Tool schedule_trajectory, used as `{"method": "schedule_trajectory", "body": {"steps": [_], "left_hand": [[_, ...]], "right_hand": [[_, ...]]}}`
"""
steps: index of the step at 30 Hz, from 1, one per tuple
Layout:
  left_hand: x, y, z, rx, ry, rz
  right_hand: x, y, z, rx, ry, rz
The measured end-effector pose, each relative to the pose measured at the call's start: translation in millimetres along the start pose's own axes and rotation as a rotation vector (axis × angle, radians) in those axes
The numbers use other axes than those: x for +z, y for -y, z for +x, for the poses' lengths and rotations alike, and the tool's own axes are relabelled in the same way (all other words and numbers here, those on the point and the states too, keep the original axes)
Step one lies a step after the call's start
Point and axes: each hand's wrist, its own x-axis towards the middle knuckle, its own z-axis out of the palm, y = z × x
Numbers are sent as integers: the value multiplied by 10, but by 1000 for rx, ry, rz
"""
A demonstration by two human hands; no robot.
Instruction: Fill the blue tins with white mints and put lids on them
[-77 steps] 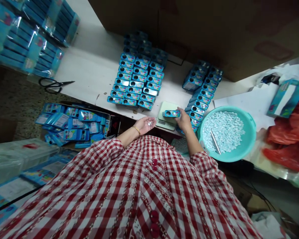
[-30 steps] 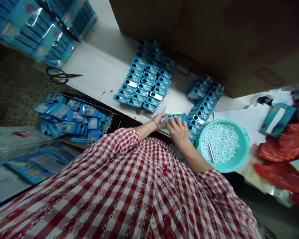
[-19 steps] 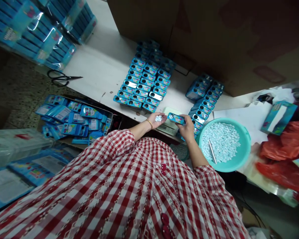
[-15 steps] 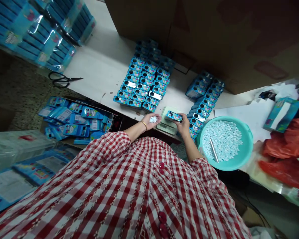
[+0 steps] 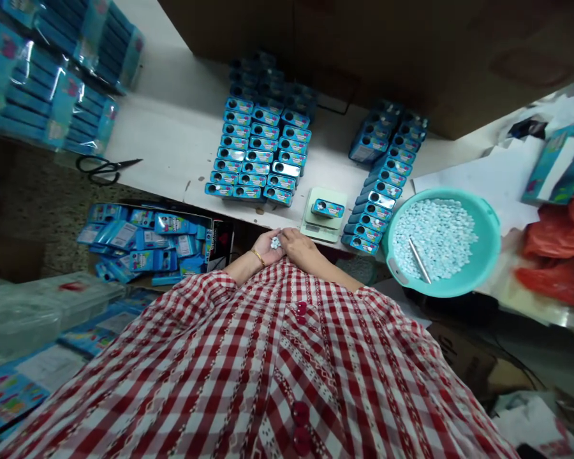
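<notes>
Both hands have drawn back from the scale to the table edge, and the blue tin that the right hand held half a second ago now lies flat on the scale by itself.

Head view: the left hand (image 5: pixel 266 243) is cupped palm up around a small heap of white tablets (image 5: pixel 275 242). The right hand (image 5: pixel 300 245) touches it from the side, fingertips at the heap; whether they pinch a tablet cannot be told at this size. Just beyond the hands, the blue tin (image 5: pixel 328 208) rests on the small scale (image 5: pixel 321 223), apart from both. Farther out on the right hand's side stands the teal basin (image 5: pixel 484 258) of loose tablets with a metal tool (image 5: pixel 419 261) lying in it. Rows of like tins (image 5: pixel 258 153) stand ahead of the left hand.

Tablets look small, light, hard and likely to roll, so a cupped palm or a fingertip pinch suits them. Tin looks stiff, light and smooth; its long sides offer the surest hold.
</notes>
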Motion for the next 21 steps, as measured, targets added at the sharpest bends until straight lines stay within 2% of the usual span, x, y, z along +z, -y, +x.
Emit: {"method": "schedule_trajectory", "body": {"steps": [5,13,21], "left_hand": [[-71,12,-63,-26,-10,15],[-83,-18,-64,-74,21,56],[-46,-13,-1,-89,35,68]], "right_hand": [[13,-4,17,-30,63,13],[64,-16,22,-119,79,23],[46,-55,11,-127,52,35]]}}
